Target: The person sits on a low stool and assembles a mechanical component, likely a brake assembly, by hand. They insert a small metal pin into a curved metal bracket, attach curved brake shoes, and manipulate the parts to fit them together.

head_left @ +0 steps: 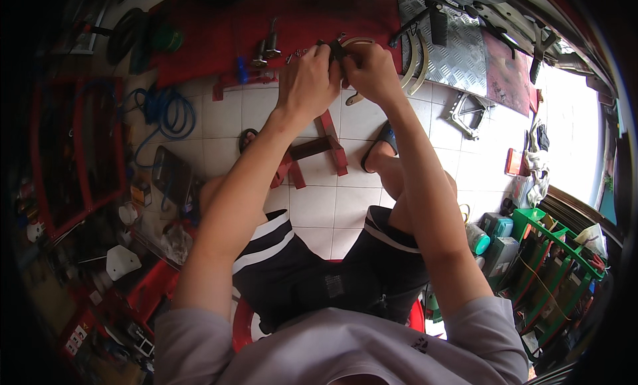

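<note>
Both my arms reach forward over the near edge of a red work surface [199, 59]. My left hand [308, 79] and my right hand [371, 71] meet there, fingers closed round a small dark part [337, 50]. Its exact kind is hidden by my fingers. A tan curved strip [360, 100] shows behind and below my right hand; whether I touch it is unclear. To the right lie more curved strips [424, 64]. Left of my hands, metal bolt-like parts [271, 42] stand near several small metal pieces [292, 55] and a blue-handled screwdriver [242, 71].
A diamond-plate metal sheet [458, 59] adjoins the red surface. A red metal stand [318, 147] is between my feet. On the tiled floor lie a blue hose [163, 116] at left and a metal bracket [469, 116] at right. A green rack [531, 219] stands lower right.
</note>
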A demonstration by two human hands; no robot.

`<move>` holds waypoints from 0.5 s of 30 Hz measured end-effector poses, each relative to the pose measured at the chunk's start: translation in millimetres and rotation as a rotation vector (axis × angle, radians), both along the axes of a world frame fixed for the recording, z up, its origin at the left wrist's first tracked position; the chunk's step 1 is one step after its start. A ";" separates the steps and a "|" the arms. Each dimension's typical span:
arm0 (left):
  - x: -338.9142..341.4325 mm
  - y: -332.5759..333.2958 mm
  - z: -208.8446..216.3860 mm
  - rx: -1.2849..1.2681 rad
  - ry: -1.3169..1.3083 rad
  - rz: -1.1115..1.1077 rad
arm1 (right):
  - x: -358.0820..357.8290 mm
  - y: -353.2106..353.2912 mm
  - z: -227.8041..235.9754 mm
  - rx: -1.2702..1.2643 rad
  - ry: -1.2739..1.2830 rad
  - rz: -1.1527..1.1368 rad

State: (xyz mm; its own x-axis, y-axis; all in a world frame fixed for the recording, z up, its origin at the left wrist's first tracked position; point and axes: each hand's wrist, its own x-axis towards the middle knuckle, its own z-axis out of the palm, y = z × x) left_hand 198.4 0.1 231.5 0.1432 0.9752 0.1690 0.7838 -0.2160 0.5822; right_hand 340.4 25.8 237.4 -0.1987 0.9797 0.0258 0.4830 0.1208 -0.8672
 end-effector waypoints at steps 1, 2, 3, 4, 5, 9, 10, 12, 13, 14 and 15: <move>-0.5 -0.9 0.4 -0.001 0.002 0.007 | -0.6 -0.3 -1.2 -0.030 -0.006 0.021; -1.0 -0.9 0.8 -0.002 0.005 0.014 | -1.0 -0.5 -2.3 -0.061 -0.012 0.042; -1.6 -0.3 1.1 -0.006 -0.001 -0.002 | -1.0 -0.4 -4.4 -0.020 -0.036 0.051; -3.7 -0.2 1.0 -0.011 -0.003 -0.015 | -2.5 -0.5 -6.2 0.019 -0.059 0.063; -5.8 0.0 1.1 -0.017 -0.006 -0.027 | -3.6 -0.8 -7.9 0.057 -0.081 0.075; -6.5 4.3 -0.2 -0.264 0.066 -0.048 | -2.5 -0.6 -18.8 0.031 -0.077 0.030; -7.1 4.2 -1.7 -0.196 0.031 -0.034 | -2.7 -0.3 -17.2 0.029 -0.069 0.032; -7.6 3.6 -5.3 -0.060 -0.039 -0.006 | -1.6 1.3 -13.0 0.025 -0.055 0.037; -7.8 4.2 -7.4 -0.022 -0.036 -0.027 | -1.5 1.7 -12.6 0.025 -0.060 0.039; -8.5 4.9 -9.2 0.017 -0.033 -0.047 | -1.8 2.0 -12.2 0.025 -0.066 0.041; -9.5 5.1 -10.9 0.056 -0.029 -0.066 | -2.3 2.1 -11.7 0.026 -0.070 0.044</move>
State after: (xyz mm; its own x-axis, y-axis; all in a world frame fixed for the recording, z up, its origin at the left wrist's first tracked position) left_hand 188.9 5.3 220.7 0.2008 0.9528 0.2275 0.7499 -0.2990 0.5902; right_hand 338.1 28.0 225.7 -0.2438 0.9692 0.0354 0.5364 0.1652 -0.8276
